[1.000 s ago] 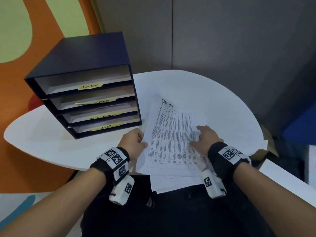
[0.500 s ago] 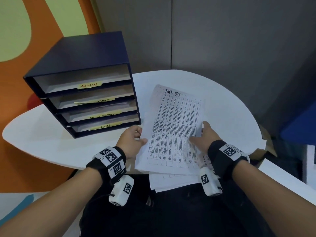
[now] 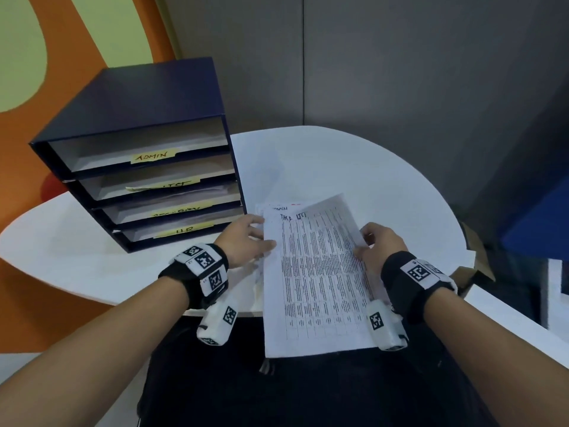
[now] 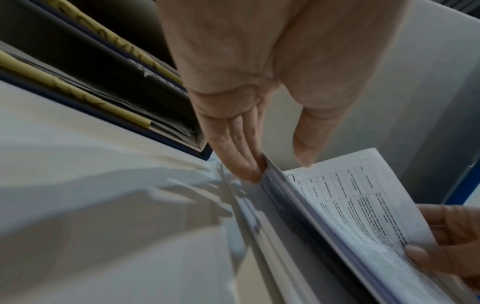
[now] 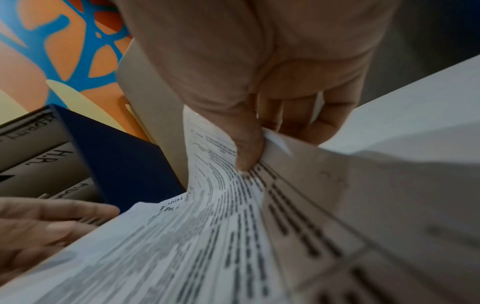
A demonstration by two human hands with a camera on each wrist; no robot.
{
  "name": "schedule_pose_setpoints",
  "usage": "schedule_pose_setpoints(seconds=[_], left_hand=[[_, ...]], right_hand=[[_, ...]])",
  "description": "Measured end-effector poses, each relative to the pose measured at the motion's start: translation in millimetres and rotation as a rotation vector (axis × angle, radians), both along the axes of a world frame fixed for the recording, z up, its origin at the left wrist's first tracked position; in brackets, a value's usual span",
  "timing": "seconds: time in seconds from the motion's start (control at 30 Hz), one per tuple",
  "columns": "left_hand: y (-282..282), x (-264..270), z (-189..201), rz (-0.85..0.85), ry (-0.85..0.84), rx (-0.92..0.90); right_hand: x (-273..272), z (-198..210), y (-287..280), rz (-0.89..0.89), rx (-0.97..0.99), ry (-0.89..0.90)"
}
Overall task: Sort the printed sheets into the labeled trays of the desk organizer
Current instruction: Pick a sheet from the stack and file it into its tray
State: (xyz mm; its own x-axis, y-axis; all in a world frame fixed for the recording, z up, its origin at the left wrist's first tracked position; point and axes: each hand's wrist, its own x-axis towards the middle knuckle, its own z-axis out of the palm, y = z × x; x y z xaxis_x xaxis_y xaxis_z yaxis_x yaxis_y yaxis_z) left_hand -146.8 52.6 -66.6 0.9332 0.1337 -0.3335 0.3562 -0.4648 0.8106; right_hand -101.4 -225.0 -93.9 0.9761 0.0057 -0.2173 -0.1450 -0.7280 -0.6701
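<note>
black wristbands (image 3: 403,282), white tagged cameras (image 3: 217,325)

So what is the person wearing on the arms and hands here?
Bare forearms, no sleeves or gloves. Each wrist carries a black band with white square tags printed with black codes, and a white tagged box hangs under each wrist. No cables visible.

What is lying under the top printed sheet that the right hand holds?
Under the top sheet, more white sheets peek out at its far left corner, one handwritten ADMIN. The right hand pinches the top sheet's right edge. Their number and text stay covered.
</note>
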Motion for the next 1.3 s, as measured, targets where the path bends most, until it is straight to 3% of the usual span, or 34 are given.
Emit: schedule_pose_setpoints(seconds=[0.23, 0.4, 0.67, 0.8, 0.93, 1.07, 1.17, 1.3], left_hand=[[-7, 4, -12, 0.011, -0.008, 0.195], [-7, 6, -20, -0.011, -0.014, 0.34], [2, 12, -25, 0.046, -0.021, 0.242], [2, 12, -23, 0.079, -0.074, 0.194], [7, 16, -19, 0.006, -0.145, 0.225], [9, 32, -4, -0.19, -0.077, 0.383], [-2, 45, 10, -0.258, -0.102, 0.427], [-20, 57, 9, -0.312, -0.045, 0.619]], right_hand=[[-3, -3, 5, 0.046, -0.134, 0.022], [-9, 5, 17, 0.143, -0.29, -0.111], [9, 61, 58, 0.522, -0.448, -0.382], [25, 35, 94, 0.693, -0.665, -0.235], [37, 16, 100, 0.678, -0.698, -0.218], [40, 12, 90, 0.66, -0.686, -0.258], [39, 8, 86, 0.654, -0.67, -0.205], [37, 9, 85, 0.652, -0.706, -0.189]])
